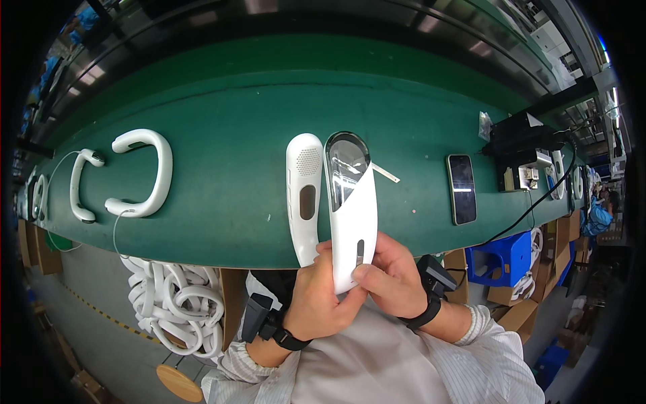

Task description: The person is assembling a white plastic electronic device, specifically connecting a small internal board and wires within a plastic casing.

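There are two hands (314, 299), two wristbands (292, 341), two handheld white pieces (355, 219) and one phone (461, 190).

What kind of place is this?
It's probably a factory workshop. There's a long green workbench, and next to its near edge there's a big heap of white curved parts that look alike.

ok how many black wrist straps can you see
2: the left wrist strap and the right wrist strap, one around each wrist; others in the background may be hidden.

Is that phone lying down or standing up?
Lying down: the phone rests flat on the green table, with its dark, shiny face turned upward.
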Demonstrator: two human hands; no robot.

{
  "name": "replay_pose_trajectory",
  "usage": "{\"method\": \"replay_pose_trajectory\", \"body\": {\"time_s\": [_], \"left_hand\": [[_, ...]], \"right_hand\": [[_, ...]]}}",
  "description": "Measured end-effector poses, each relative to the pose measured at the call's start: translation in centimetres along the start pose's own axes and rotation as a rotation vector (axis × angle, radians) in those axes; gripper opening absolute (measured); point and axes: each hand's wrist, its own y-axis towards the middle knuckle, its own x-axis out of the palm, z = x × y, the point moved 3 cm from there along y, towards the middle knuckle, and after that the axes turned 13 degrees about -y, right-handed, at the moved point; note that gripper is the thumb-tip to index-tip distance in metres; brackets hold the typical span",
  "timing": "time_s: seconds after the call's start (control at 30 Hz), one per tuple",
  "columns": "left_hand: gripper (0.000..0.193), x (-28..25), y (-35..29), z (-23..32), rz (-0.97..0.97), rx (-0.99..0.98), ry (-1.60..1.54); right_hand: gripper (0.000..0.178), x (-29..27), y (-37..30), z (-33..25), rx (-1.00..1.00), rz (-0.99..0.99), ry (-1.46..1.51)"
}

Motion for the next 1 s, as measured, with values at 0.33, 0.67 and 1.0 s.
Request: {"method": "replay_pose_trajectory", "body": {"time_s": [0.33, 0.67, 1.0], "left_hand": [[0.050, 0.3, 0.0, -0.6, -0.005, 0.035, 0.012], [0.054, 0.2, 0.1, -0.2, 0.002, 0.062, 0.036], [0.059, 0.8, -1.0, -0.4, 0.086, 0.010, 0.070]], "right_hand": [[0.049, 0.0, 0.3, -0.1, -0.009, 0.032, 0.057], [0.049, -0.1, 0.6, 0.1, -0.033, 0.029, 0.022], [0.043, 0.4, 0.2, 0.0, -0.028, 0.058, 0.050]]}}
